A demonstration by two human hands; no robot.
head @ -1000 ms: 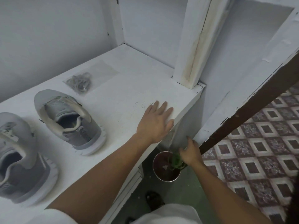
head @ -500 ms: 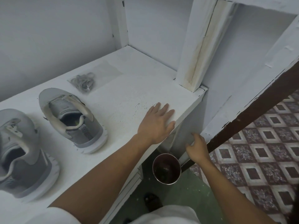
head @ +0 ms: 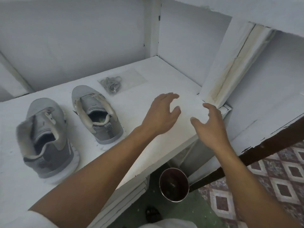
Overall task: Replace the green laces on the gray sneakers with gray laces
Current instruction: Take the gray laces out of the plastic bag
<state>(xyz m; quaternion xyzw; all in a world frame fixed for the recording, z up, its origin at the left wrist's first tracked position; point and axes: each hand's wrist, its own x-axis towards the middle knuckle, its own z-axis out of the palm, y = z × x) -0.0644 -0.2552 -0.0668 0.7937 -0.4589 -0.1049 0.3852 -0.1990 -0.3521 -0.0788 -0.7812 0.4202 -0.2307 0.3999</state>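
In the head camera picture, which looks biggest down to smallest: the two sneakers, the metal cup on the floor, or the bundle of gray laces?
1. the nearer sneaker, though being closer likely inflates it; the pair probably match
2. the farther sneaker
3. the metal cup
4. the gray laces

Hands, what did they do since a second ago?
The right hand let go of green laces at the can, then rose over the shelf, open. The left hand lifted off the shelf. The sneakers, gray laces and can stayed put.
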